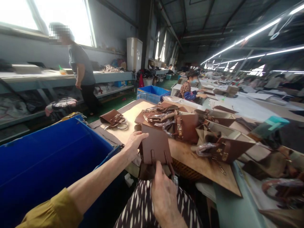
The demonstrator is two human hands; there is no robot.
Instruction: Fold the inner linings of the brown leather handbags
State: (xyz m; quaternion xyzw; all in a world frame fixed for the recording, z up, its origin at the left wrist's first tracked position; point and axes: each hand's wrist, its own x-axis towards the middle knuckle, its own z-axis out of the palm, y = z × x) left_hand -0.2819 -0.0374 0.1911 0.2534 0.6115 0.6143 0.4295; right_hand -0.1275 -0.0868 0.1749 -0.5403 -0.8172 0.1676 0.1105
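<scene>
A brown handbag (155,144) is tilted over my lap at the table's near edge, its handles pointing down toward me. My left hand (136,142) grips the bag's upper left edge, thumb lying on the brown panel. Lower down, my right hand (163,190) has its fingers closed at the bag's handle side, near the strap ends; the fingertips are partly hidden. Behind it, several brown bags with plastic-wrapped handles lie on the table, among them an upright bag (187,128). A smaller brown bag (114,118) rests alone to the left.
A large blue bin (54,152) stands at the left, and another blue bin (153,93) is beyond the table (128,110). One person (82,66) is at the left by a long bench; another (186,90) sits farther back. A teal-topped clear container (270,126) is at the right.
</scene>
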